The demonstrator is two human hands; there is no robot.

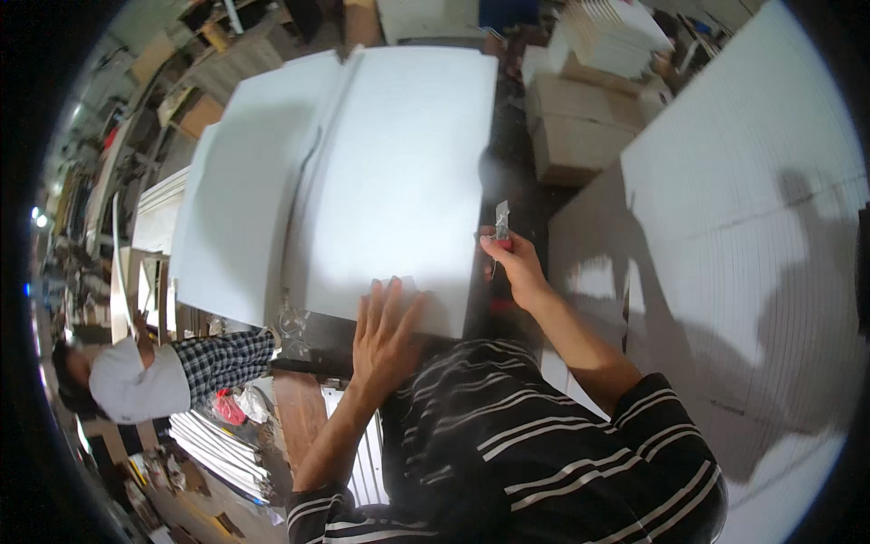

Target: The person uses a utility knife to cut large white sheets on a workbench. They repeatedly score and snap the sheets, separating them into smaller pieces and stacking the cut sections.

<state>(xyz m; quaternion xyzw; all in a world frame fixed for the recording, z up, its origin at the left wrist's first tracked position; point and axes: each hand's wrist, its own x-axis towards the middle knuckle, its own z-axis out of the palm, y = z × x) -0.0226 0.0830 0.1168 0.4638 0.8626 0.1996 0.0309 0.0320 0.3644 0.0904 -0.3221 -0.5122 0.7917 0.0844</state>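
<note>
A long white panel [394, 172] lies flat in front of me, with a second white panel [240, 181] to its left and a narrow dark gap between them. On the near end of the long panel my left hand [385, 331] rests, fingers stretched out and spread. Just off that panel's right edge, my right hand [517, 258] is closed around a small tool [502, 220] with a flat, pale metal blade pointing away from me. A bit of red shows at the tool's grip; the rest of the handle is hidden in my fingers.
At right stands a large stack of white sheets [725, 236]. Cardboard boxes [584, 127] are piled at the far right. Another person [145, 381] in a white top and checked trousers stands at the left, near white strips [217, 449] on the floor.
</note>
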